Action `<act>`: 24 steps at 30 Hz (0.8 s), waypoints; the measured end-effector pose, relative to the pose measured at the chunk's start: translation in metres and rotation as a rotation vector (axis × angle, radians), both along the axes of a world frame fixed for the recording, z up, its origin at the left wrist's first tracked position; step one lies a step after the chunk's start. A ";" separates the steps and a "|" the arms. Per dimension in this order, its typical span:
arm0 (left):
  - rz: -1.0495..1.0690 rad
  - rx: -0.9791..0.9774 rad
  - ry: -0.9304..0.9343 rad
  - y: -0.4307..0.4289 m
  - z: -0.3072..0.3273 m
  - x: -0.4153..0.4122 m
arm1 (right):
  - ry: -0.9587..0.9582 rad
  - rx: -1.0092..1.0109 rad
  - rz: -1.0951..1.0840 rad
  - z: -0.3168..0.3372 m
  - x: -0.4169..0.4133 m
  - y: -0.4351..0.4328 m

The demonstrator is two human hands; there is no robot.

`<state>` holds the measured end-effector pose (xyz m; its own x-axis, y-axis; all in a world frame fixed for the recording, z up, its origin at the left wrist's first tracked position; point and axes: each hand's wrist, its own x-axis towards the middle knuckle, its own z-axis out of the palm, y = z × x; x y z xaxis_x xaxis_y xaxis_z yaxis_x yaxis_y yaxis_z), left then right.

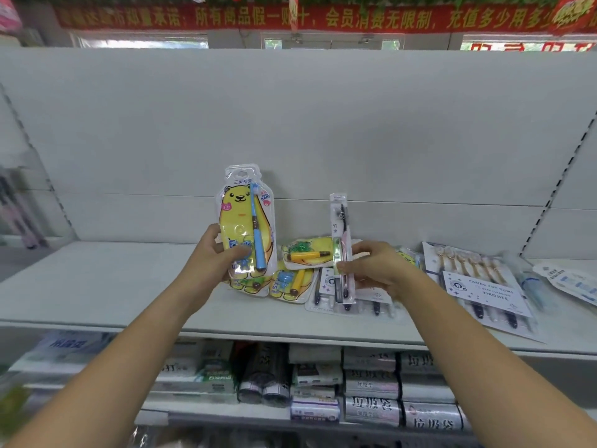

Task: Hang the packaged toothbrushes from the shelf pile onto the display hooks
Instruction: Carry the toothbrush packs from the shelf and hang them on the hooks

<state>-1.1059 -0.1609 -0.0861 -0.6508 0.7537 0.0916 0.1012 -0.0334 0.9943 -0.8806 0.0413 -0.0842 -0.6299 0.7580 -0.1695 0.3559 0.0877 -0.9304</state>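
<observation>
My left hand [216,253] grips a yellow bear children's toothbrush pack [240,218] by its lower half, thumb across the front and fingers behind. The pack stands upright, with a blue brush inside and the hang hole at the top.

My right hand [374,270] pinches a narrow pack with a dark toothbrush [343,250] between thumb and fingers. It also stands upright, turned nearly edge-on to me. The two packs are held apart, and both are lifted above the pile.

Below and between my hands, the pile of yellow children's packs [302,257] lies flat and overlapping on the white shelf board [97,286]. Just beside them, under my right hand, is a flat multipack of dark brushes [324,294].

Further right lies a larger multipack with a white label [478,286], tilted, its lower corner near the shelf's front edge. More packets [568,282] sit at the far right. The shelf's front edge runs beneath both my forearms.

A plain grey back panel [290,124] rises behind everything, with a slotted upright [555,185] on the right. The lower shelf [371,383] holds boxes and rolled bags, and a red banner [258,17] hangs overhead.
</observation>
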 end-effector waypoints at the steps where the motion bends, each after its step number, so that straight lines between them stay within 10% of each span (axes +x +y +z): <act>1: -0.007 0.007 -0.003 -0.009 -0.003 0.000 | 0.052 -0.005 0.019 0.002 0.002 -0.007; 9: 0.063 0.039 -0.054 -0.112 -0.035 -0.005 | 0.359 -0.062 0.230 -0.011 -0.030 -0.082; 24: 0.587 0.046 -0.129 -0.400 -0.114 -0.064 | 0.229 -0.159 0.783 -0.078 -0.230 -0.305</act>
